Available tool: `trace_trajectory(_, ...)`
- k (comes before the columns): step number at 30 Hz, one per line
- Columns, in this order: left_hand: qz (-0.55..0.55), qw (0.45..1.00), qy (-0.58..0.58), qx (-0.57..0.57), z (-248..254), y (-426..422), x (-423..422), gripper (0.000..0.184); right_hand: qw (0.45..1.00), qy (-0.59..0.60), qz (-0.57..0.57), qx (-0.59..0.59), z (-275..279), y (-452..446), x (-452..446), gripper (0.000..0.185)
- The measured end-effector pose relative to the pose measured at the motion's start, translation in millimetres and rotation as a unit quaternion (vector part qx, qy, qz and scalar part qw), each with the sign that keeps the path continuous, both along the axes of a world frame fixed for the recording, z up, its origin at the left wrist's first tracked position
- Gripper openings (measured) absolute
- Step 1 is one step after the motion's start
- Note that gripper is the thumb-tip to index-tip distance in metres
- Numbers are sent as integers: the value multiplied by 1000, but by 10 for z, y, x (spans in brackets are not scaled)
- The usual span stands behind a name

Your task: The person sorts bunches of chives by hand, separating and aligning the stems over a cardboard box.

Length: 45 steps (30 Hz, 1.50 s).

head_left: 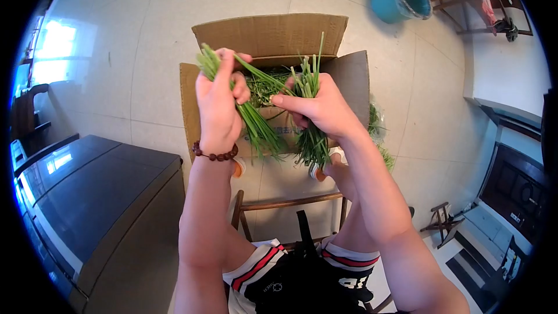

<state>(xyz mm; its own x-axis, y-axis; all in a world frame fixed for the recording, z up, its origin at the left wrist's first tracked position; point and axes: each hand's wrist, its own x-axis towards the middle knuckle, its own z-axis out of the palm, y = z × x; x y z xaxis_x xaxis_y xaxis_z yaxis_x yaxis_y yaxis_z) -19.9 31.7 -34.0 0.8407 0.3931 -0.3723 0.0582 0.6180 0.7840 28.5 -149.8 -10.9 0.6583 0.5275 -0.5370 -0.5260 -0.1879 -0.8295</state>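
Note:
My left hand (221,96), with a brown bead bracelet (215,153) at the wrist, is closed round a bunch of chives (259,129). Their pale cut ends stick out above the thumb, and the leaves hang down to the right. Another bunch of chives (312,146) is gripped in my right hand (322,107), stems up and leaves down. A few long stalks stretch between the two hands. Both hands are above an open cardboard box (270,34) whose flaps are spread. Loose green leaves and stalks (264,88) lie inside it, partly hidden by my hands.
More greens (383,157) lie on the tiled floor right of the box. A blue lined bin (390,3) stands at the back right near wooden furniture. On the left is a dark glossy-topped cabinet (99,180). A wooden bar (290,202) crosses before my knees.

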Motion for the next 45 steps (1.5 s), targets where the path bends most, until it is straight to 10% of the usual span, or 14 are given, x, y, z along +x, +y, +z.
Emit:
trace_trajectory(7,169,985,-6,-34,-124,662,-57,15,1000,8,-6,20,1,-154,60,19)
trace_trajectory(30,93,994,-29,-56,-15,476,-40,23,983,20,-176,47,-25,-571,311,15)
trace_trajectory(45,-198,979,-4,41,190,-372,-11,12,965,154,-60,205,-33,-190,91,64)
